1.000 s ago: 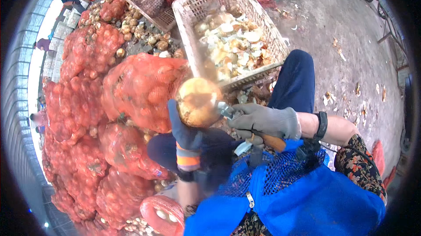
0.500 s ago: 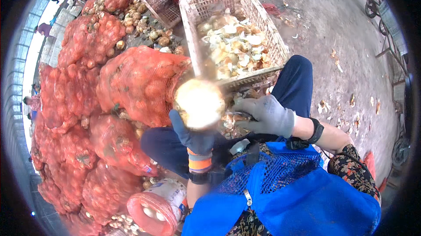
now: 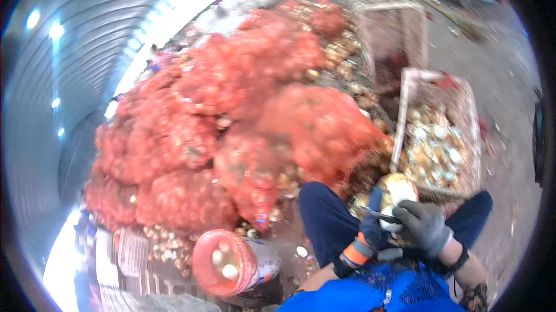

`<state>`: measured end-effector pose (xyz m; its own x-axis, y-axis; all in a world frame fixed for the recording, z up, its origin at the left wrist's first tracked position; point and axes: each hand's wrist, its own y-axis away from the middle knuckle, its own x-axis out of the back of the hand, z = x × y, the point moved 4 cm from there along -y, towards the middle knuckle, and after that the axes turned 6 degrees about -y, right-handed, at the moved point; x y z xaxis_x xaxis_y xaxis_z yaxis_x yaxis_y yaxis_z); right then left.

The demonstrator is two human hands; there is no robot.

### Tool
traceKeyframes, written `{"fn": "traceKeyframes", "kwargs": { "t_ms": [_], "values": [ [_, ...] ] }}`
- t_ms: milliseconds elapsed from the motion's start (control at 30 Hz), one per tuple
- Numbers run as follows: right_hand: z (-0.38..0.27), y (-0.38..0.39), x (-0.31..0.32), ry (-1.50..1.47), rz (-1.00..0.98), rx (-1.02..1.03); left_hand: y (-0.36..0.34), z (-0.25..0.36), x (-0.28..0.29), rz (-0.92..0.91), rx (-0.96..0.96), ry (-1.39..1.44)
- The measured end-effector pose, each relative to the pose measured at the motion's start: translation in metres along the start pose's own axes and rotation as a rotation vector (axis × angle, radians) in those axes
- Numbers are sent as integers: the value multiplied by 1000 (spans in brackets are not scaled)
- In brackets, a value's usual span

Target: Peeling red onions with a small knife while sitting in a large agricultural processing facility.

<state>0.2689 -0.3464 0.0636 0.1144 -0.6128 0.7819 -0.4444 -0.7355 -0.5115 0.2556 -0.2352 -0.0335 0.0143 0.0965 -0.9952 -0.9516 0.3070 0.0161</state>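
Observation:
In front of my knees, my left hand (image 3: pixel 372 230), in a dark glove with an orange and grey cuff, is wrapped round an onion (image 3: pixel 399 187). The onion shows pale, with brownish skin near its top. My gloved grey right hand (image 3: pixel 425 228) is closed round the handle of a small knife (image 3: pixel 377 214), whose blade points left across the lower part of the onion. The hands are close together. Just beyond them stands a pale plastic crate (image 3: pixel 398 141) holding onion peelings (image 3: pixel 437 150). The picture is blurred, so blade contact is hard to judge.
Red mesh sacks of onions (image 3: pixel 318 126) are heaped ahead and left. A red-rimmed bucket (image 3: pixel 200 257) with several peeled onions lies tilted at my left. Another crate (image 3: pixel 425 28) stands at the back. Loose onions (image 3: pixel 341 54) lie between, and a broom (image 3: pixel 463 22) is farther off.
The view has swung left, bringing the bucket and curved roof fully in. My right hand has come from beside the onion up against it, and the knife now shows. The onion stays in my left hand.

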Motion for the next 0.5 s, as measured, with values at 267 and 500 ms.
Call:
{"fn": "traceKeyframes", "kwargs": {
  "t_ms": [267, 500],
  "values": [
    [-7, -31, -5, -304, -149, 35, 14, 20, -1, 172, -468, -1053],
    [8, -17, 1, -807, -423, -474, -1, 22, -18, -211, -273, -145]
  ]
}}
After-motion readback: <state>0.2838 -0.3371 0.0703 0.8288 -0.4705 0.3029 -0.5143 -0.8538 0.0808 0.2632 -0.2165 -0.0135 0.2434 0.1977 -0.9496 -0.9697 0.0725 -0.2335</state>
